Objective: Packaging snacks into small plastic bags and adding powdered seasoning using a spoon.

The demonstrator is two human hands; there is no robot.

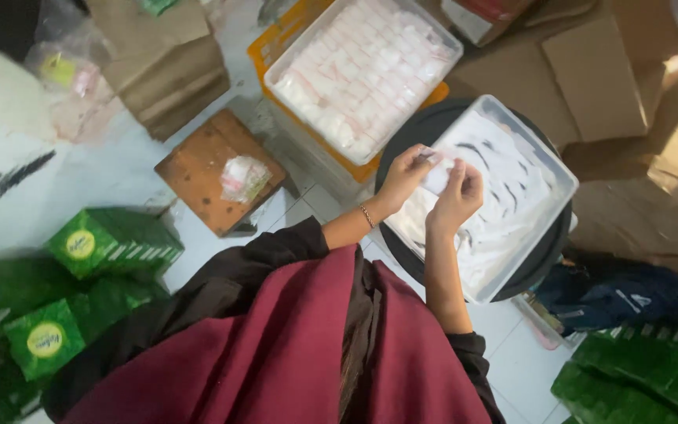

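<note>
Both hands meet over the clear plastic tray that sits on a round black stool top. Left hand and right hand pinch a small white piece between them — fingertips pressed onto it from both sides, the piece lying between the two hands, at about 3 o'clock of the left hand and 10 o'clock of the right. The tray below is dusted with white powder, with dark streaks where the bottom shows through.

At 11 o'clock from the hands, a second clear tray packed with rows of white pieces, resting on an orange crate. At 9 o'clock, a wooden board on the floor with a small wrapped bundle on it. Green boxes lie further out at 8 o'clock — more green packs at 4 o'clock.
</note>
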